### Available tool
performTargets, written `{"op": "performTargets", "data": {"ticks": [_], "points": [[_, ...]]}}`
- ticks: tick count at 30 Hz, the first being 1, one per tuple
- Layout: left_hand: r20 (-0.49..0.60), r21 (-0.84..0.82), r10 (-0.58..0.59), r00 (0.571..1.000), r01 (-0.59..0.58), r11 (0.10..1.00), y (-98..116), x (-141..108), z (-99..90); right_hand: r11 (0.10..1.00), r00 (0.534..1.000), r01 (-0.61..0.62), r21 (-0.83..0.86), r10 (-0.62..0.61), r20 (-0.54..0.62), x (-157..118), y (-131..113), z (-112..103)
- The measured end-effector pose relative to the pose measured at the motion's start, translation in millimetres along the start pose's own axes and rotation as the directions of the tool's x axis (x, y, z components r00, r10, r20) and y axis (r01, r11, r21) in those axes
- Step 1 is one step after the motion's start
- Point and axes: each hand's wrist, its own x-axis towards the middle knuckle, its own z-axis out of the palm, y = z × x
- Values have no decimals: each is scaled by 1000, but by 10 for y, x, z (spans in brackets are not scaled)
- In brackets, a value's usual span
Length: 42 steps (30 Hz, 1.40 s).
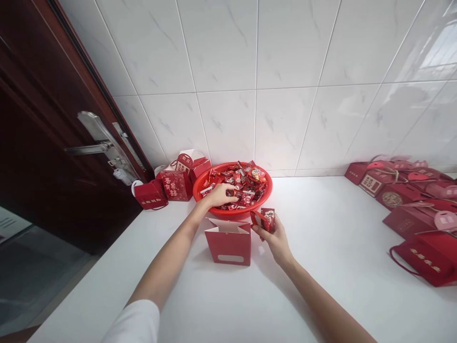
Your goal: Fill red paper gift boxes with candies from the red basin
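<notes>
A red oval basket full of small red-wrapped candies stands against the wall. My left hand is over its front part, fingers curled down among the wrappers; what they pinch, if anything, is too small to tell. My right hand holds red candy packets between thumb and fingers, just right of an upright red paper box. The box's top is open, with white inner flaps, and it stands in front of the basket.
Red gift boxes stand left of the basket, near the dark door. Several filled-out red boxes with handles crowd the right side of the white table. A tiled wall bounds the back.
</notes>
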Motion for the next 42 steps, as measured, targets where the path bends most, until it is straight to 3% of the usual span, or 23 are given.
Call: {"op": "performTargets", "data": {"ticks": [8,19,24,28,31,34,39,42], "points": [[-88,-161,-47,995,32,986,-94,30,19,1000,1000,23,-14,-23,-4,8,9,-8],[-34,-348,-9,999,-3,937,-63,8,21,1000,1000,-12,-23,12,-15,-1,18,-11],[-97,-373,-57,994,17,928,-67,13,13,999,999,-43,25,43,-9,5,26,-15],[-128,-470,-11,992,-51,881,-5,-9,-23,990,995,-92,103,94,-20,30,51,-24],[-25,-557,57,998,-61,828,133,-41,-14,983,991,-132,128,136,-17,35,40,-14],[147,-542,147,978,-45,839,361,-75,21,974,987,-157,166,160,-5,25,3,4],[351,-379,341,872,-201,903,697,-84,73,948,979,-205,243,201,41,13,-66,9],[415,-360,368,832,-222,906,743,-73,98,924,971,-236,302,233,47,25,-87,-1]]}}
